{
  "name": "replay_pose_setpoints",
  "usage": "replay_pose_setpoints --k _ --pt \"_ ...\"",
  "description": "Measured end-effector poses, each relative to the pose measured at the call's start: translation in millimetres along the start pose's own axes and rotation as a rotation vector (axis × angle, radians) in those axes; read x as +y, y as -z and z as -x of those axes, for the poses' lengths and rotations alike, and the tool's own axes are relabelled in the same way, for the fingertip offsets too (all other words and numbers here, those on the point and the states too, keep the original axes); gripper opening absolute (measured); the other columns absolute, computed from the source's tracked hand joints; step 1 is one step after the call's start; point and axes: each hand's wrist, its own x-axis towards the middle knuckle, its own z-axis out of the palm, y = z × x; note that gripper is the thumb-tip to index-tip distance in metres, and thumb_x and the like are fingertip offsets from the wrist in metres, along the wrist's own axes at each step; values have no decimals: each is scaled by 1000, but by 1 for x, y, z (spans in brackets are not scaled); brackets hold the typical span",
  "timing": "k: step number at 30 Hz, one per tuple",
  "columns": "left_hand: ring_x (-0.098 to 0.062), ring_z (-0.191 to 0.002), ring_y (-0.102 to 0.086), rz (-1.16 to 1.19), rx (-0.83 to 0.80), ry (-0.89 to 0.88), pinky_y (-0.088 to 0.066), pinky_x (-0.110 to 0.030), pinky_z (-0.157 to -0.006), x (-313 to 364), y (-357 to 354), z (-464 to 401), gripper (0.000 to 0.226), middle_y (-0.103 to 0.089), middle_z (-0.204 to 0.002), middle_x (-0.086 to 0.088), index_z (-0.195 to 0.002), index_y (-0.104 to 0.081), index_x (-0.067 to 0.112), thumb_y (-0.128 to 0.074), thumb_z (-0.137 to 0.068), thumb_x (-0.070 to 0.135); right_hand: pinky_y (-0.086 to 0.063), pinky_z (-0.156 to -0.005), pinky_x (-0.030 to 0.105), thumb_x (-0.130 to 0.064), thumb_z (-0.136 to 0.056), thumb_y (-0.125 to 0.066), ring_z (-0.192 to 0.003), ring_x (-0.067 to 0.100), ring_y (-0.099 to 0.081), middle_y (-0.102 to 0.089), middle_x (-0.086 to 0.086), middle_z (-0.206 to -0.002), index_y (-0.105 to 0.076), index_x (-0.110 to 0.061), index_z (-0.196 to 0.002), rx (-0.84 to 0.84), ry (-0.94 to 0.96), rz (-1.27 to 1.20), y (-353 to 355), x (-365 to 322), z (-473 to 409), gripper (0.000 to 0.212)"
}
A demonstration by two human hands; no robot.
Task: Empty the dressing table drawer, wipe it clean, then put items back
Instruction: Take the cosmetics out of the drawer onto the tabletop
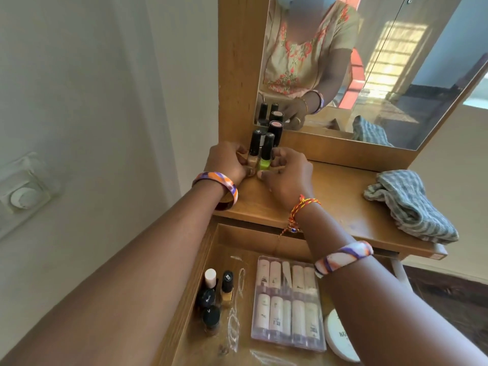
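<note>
while the open drawer (200,299) nearest the camera is only partly emptied, it holds a clear flat case of small bottles (288,302), a white round compact (338,336) at its right, and three or four nail polish bottles (215,297) standing at its left; white smears mark the bare wood between them. these are light, hard and glossy, so they likely slip and tip easily. the bottles look like glass and would chip if knocked together, so they are best taken low around the body, not by the tall caps; the case is best lifted flat by its long edges. farther on, above the tabletop (330,196), the left hand (227,162) and right hand (287,175) cup a beige bottle (252,159) and a lime-green bottle (264,163), fingers narrowed around their bases, at the back left corner beside more dark-capped bottles. a striped cloth (412,204) lies crumpled, soft, well apart at the right. beyond stands the mirror (383,75).
</note>
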Motion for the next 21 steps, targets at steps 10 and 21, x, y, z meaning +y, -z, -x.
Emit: replay_pose_setpoints --k 10,21 --pt "-30 -110 -61 -37 52 31 -48 -34 -97 1 -4 -7 52 -64 -119 -14 -124 -56 6 -76 -78 20 -57 -75 33 -12 -70 -80 -79 23 -64 -55 -6 -74 -54 -18 -77 97 -112 -121 -3 9 -6 28" --pt "-22 -77 -68 -728 -657 -4 -59 -35 -78 -6 45 94 21 -71 -83 -5 -84 -70 12 -73 -69 26 -48 -44 14 -13 -76 -75 -50 6 -58 -63 -1 -65 -67 -8 -92 -724 -96 120 33 -20 97 18"
